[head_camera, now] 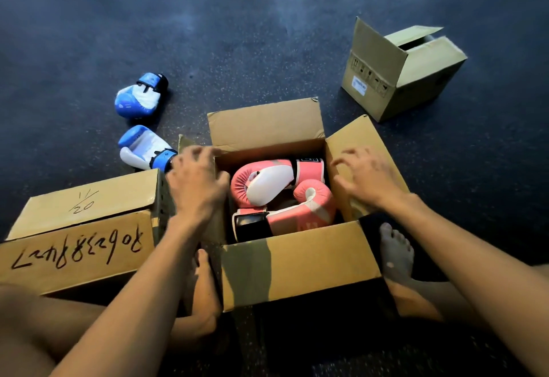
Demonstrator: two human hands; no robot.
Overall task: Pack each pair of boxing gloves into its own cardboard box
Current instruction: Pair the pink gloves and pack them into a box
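Left grip (196,182): fingers bent over the top edge of the left flap (184,142) of the open box (297,263). Whether this was a true pinch or only a rest I could not tell, since the hand hid the edge. Right grip (367,176): fingers spread and loosely bent over the inner face of the right flap (356,133). I saw nothing held, and contact was unclear.

Between the two grips, down inside the box, lay the pink gloves (267,183). Their long axes ran left to right, cuffs at opposite ends, and both sat below the rim.

Judgement: this pair is packed, and the step in hand is closing the side flaps.

Relation that matters: each flap hinged at the rim on its own grip's side. Closing would mean swinging each one inward over the gloves, toward the other grip. The far flap (264,121) leaned away, out of that path.

Further out:
- The blue gloves (142,148) lay on the floor (267,35) just beyond the left grip, which was the nearer one.
- The spare box (398,73), partly open, stood far right, nearer the right grip.
- The lettered box (80,228), shut, sat just left of the open one.
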